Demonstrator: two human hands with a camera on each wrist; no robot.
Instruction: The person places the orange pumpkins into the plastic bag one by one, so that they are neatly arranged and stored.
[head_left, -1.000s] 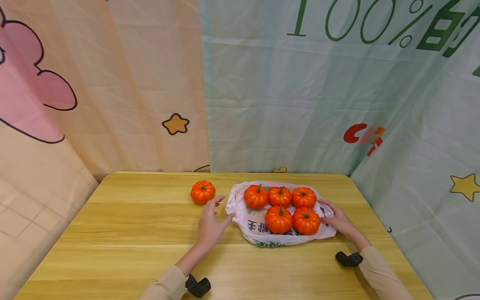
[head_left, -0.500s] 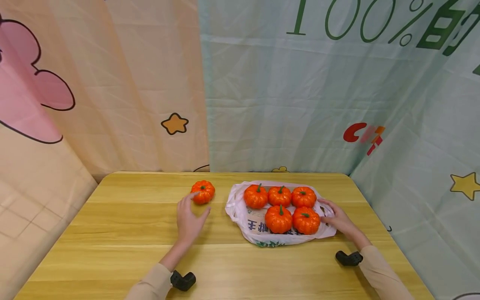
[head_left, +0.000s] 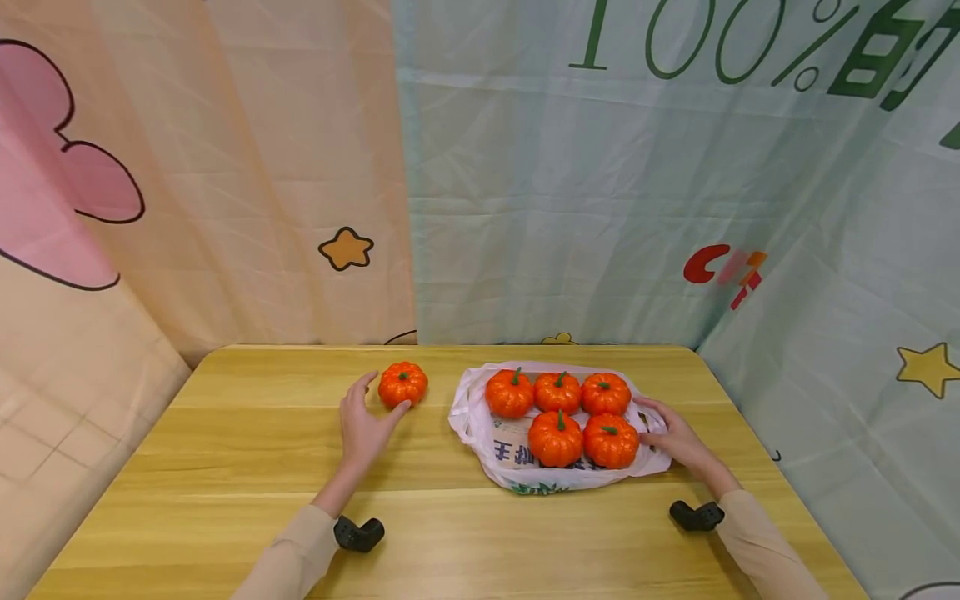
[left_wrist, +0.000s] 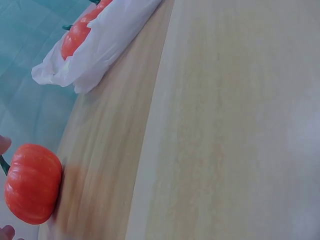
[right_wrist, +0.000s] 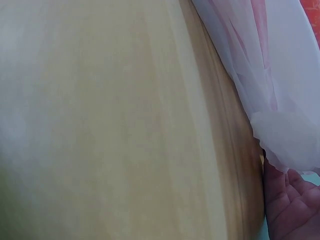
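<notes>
A small orange pumpkin (head_left: 402, 385) with a green stem sits alone toward the table's back edge, left of the bag. My left hand (head_left: 363, 425) is beside it, fingers at its left and thumb at its near side, spread apart. In the left wrist view, parts of the fingers flank the same pumpkin (left_wrist: 33, 184). To the right, a white plastic bag (head_left: 480, 454) lies open with several more pumpkins (head_left: 556, 439) in two rows. My right hand (head_left: 678, 437) holds the bag's right edge; in the right wrist view, the bag (right_wrist: 287, 135) hides its fingertips.
The wooden table (head_left: 225, 467) reaches back to printed curtains (head_left: 525, 208). Inside the bag, a patch with dark printed characters (head_left: 513, 452) shows left of the front pumpkins. Black wrist devices (head_left: 358, 534) sit at both sleeves.
My left hand has moved left from beside the bag, past the front of the lone pumpkin, to that pumpkin's left side. My right hand has stayed at the bag's edge.
</notes>
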